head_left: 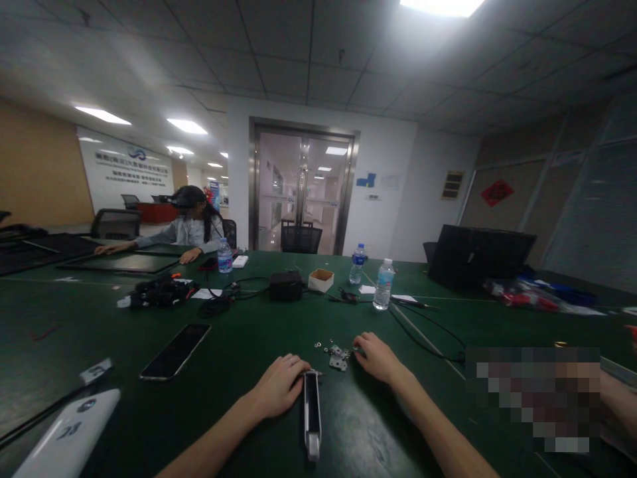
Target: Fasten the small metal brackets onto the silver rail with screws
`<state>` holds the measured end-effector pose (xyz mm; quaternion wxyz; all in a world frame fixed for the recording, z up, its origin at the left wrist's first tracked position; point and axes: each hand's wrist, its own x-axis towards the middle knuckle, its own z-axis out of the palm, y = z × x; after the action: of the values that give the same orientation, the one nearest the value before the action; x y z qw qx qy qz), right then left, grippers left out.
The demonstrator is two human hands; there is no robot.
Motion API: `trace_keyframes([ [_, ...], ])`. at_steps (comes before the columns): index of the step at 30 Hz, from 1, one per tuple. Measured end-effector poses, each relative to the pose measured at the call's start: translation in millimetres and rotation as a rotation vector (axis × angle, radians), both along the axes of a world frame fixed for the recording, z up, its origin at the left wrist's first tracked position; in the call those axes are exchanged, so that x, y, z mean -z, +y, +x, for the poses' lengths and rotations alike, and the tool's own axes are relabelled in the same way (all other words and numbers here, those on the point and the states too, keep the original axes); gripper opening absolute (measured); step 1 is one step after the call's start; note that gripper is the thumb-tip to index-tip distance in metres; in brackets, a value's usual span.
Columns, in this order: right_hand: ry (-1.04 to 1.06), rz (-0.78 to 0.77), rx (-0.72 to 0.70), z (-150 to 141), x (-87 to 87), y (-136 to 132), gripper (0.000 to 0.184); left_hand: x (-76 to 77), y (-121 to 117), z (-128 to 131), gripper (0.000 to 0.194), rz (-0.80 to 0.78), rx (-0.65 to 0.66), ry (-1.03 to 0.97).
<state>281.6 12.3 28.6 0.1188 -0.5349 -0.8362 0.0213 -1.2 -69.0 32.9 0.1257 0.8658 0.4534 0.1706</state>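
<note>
A long, narrow white casing (pixel 312 415) with a dark inside lies on the green table, pointing toward me. My left hand (pixel 281 385) is closed at its far end, thumb and fingertips against the casing's left side. Just beyond, to the right, is a small group of silver metal plates (pixel 338 358), with several tiny rings (pixel 317 344) scattered about them. My right hand (pixel 377 357) is beside those plates on their right, fingers curled down and tips together near the loose bits. Whatever it pinches, if anything, is too small to make out.
A phone (pixel 176 352) lies left; a white device marked 28 (pixel 70 435) is nearer. Farther back are a black box (pixel 285 286), a small open carton (pixel 321 280), water bottles (pixel 383 285) and cables (pixel 428 338). Another person (pixel 194 222) sits across; a blurred-out area is right.
</note>
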Motion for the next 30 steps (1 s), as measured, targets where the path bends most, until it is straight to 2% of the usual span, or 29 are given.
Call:
trace_keyframes([
  [5, 0.015, -0.092, 0.026, 14.8, 11.9, 11.3, 0.017, -3.6, -1.8, 1.2, 0.030, -0.015, -0.008, 0.007],
  [12, 0.114, -0.095, 0.014, 12.9, 20.7, 16.9, 0.018, -1.6, -0.8, 0.0, 0.029, -0.019, -0.006, -0.003],
  [16, 0.116, -0.121, 0.053, 9.2, 23.9, 18.6, 0.011, -4.6, -2.7, 0.5, 0.028, -0.019, -0.008, 0.006],
  [20, 0.111, -0.122, 0.052, 5.5, 24.0, 15.9, 0.009, -4.2, -2.3, 0.7, 0.028, -0.022, -0.012, 0.013],
  [26, 0.106, -0.099, -0.010, 3.6, 17.5, 8.6, 0.016, 0.0, 0.1, -0.8, 0.028, -0.017, -0.003, 0.006],
  [30, 0.095, -0.105, 0.007, 1.4, 13.6, 6.6, 0.015, -0.8, -0.5, -0.9, 0.028, -0.021, -0.010, 0.005],
])
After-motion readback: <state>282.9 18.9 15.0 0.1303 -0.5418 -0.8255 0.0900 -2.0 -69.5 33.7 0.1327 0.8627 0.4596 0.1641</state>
